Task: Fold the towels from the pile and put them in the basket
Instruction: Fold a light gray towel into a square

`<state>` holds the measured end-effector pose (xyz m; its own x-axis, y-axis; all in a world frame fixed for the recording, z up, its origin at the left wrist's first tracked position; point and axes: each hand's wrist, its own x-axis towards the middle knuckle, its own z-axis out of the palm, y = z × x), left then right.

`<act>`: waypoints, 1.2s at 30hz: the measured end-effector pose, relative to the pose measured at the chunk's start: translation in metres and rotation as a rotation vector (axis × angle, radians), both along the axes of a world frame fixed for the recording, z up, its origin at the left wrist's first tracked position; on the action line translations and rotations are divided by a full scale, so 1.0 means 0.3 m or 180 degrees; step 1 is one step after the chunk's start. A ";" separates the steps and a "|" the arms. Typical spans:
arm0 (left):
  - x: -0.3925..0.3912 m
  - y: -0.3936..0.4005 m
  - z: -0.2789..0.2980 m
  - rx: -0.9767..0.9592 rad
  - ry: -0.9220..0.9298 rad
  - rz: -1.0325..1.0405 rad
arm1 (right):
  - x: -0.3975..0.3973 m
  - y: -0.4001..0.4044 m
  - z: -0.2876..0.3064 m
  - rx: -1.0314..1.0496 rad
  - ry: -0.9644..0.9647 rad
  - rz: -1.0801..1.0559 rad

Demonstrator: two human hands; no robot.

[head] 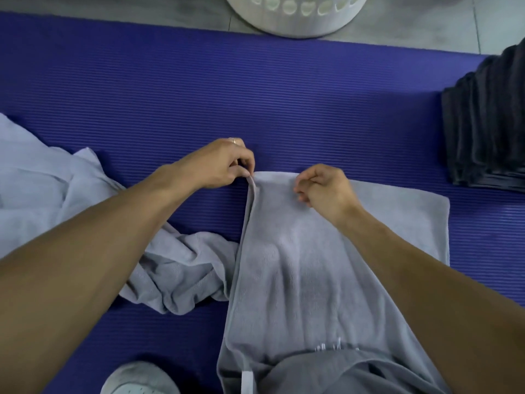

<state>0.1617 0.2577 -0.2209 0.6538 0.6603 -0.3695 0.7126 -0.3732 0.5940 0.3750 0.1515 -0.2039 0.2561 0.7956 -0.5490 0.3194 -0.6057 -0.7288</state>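
A light grey towel (298, 265) lies lengthwise down the middle of the blue ribbed mat (199, 95), its near end running out of view at the bottom of the picture, close to the person. Its upper layer is folded over a wider layer of the same grey cloth, which shows to the right as a flat panel with a squared far-right corner.

The left hand (218, 163) pinches the far-left corner of the upper layer between thumb and curled fingertips, lifting that edge slightly so it stands up as a narrow ridge. A ring shows on one finger of this hand. The right hand (324, 189) hovers over or rests on the far edge of the towel just to the right, fingers curled inward; whether it actually grips any cloth cannot be told.

To the left, a crumpled pile of grey towels (71, 194) spreads across the mat, and one rumpled fold of it reaches up against the left edge of the flat towel. At the right edge of the mat stands a stack of dark folded towels (488, 123), well apart from the hands. Beyond the mat, on the grey floor, sits a white perforated laundry basket (295, 21), only partly in view. A white shoe (139, 379) shows at the bottom.
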 end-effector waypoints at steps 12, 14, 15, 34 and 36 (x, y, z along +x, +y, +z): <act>0.074 -0.048 0.016 -0.0790 -0.0112 0.1602 | -0.062 -0.003 -0.044 -0.0247 -0.0023 -0.0006; 0.083 -0.038 0.017 -0.0802 0.0123 0.1477 | -0.055 -0.007 -0.043 -0.0246 0.0035 0.0018; 0.080 -0.034 0.020 -0.0849 0.0164 0.1460 | -0.049 -0.008 -0.042 -0.0249 0.0071 0.0035; 0.056 -0.115 -0.004 -0.1695 -0.1379 0.3205 | -0.021 -0.024 -0.075 -0.0136 0.0329 0.0025; 0.042 -0.126 -0.014 -0.1503 -0.1440 0.3024 | -0.017 -0.024 -0.080 -0.0113 0.0313 0.0041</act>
<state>0.1744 0.2198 -0.2252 0.1025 0.8156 -0.5695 0.2733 0.5274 0.8045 0.3700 0.1442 -0.2278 0.1895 0.7781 -0.5989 0.2555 -0.6280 -0.7351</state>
